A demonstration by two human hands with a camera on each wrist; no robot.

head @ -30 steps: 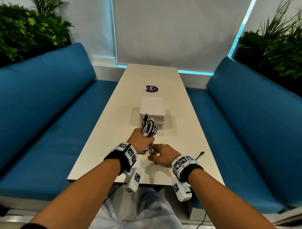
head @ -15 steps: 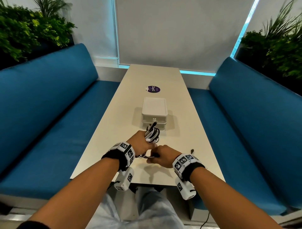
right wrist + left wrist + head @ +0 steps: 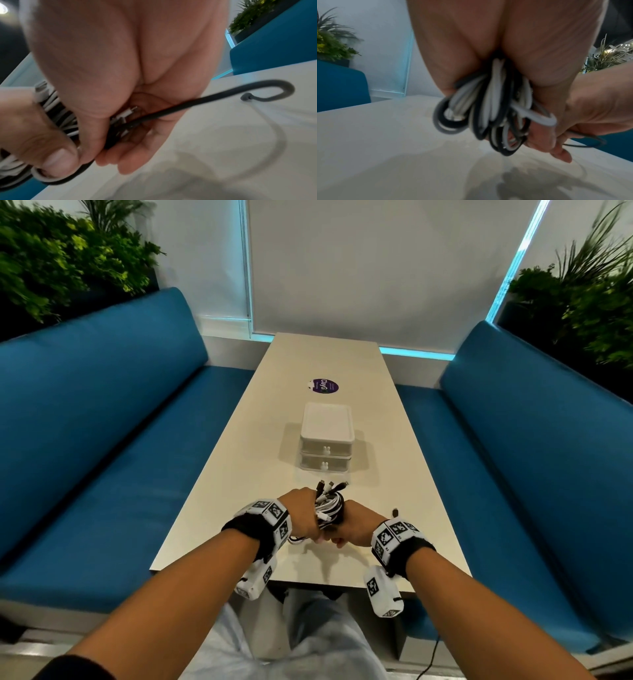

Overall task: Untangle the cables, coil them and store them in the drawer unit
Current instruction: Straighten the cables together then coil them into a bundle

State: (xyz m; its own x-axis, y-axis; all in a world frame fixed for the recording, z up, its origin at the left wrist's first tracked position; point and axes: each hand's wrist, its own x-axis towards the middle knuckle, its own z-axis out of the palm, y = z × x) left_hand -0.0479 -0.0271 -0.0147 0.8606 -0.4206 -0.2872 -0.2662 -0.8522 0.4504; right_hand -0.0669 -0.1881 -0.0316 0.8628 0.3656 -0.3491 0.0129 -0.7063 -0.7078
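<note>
Main risk: the left hand (image 3: pixel 303 518) is clamping the whole bundle of black and white cables (image 3: pixel 329 506) in one fist, loops spilling out below the fingers in the left wrist view, so any slackening would likely be letting the coils spring apart and re-tangle. Second risk: the right hand (image 3: pixel 356 525) is pinching a loose black cable (image 3: pixel 197 104) whose plug end (image 3: pixel 246 97) is trailing on the table (image 3: pixel 239 474); pulling it could be dragging loops out or snagging the plug. Pose: both fists knuckles-up, touching over the near table edge, forearms converging, bundle held between them just above the surface. Drawer unit (image 3: pixel 326 438) is sitting further along the table, both drawers closed, well apart from the hands.
</note>
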